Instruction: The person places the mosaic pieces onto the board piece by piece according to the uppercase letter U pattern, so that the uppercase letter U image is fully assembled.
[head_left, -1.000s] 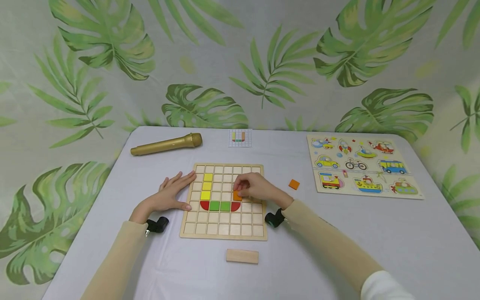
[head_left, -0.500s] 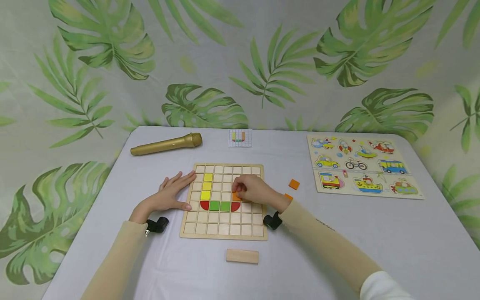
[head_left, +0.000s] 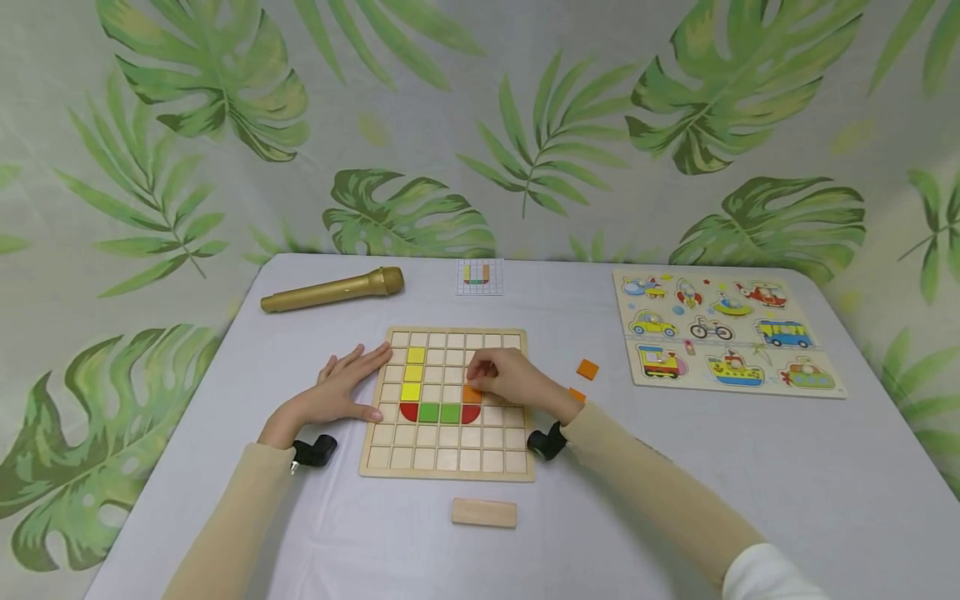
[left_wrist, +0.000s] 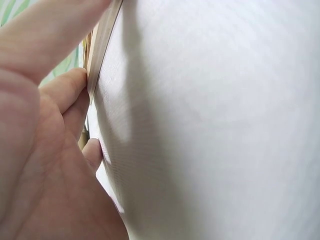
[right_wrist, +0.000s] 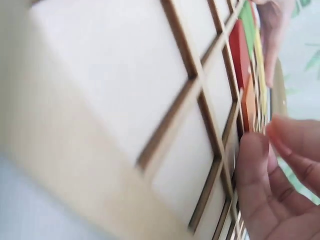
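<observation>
A wooden grid board (head_left: 450, 467) holds yellow tiles (head_left: 411, 391), red quarter-round tiles (head_left: 408, 412) and green tiles (head_left: 439, 412). One orange tile (head_left: 472, 394) lies in the cell just above the right-hand red piece. My right hand (head_left: 513, 377) is over it with curled fingers; in the right wrist view the thumb (right_wrist: 254, 155) is at the near end of the orange tile (right_wrist: 248, 97). Whether the fingertips still pinch it is hidden. My left hand (head_left: 341, 390) rests along the board's left edge, fingers spread; in the left wrist view its fingers (left_wrist: 67, 90) touch the board's side (left_wrist: 102, 45).
Two loose orange tiles (head_left: 588, 369) lie right of the board, one partly behind the right wrist. A pattern card (head_left: 480, 277) and a gold microphone (head_left: 333, 291) lie behind it. A vehicle puzzle (head_left: 727, 333) is far right, a wooden block (head_left: 484, 512) in front.
The right hand has shifted slightly left, then back and up a little, showing more of the orange tile in its cell. A second loose orange tile has come into view. The left hand stays still.
</observation>
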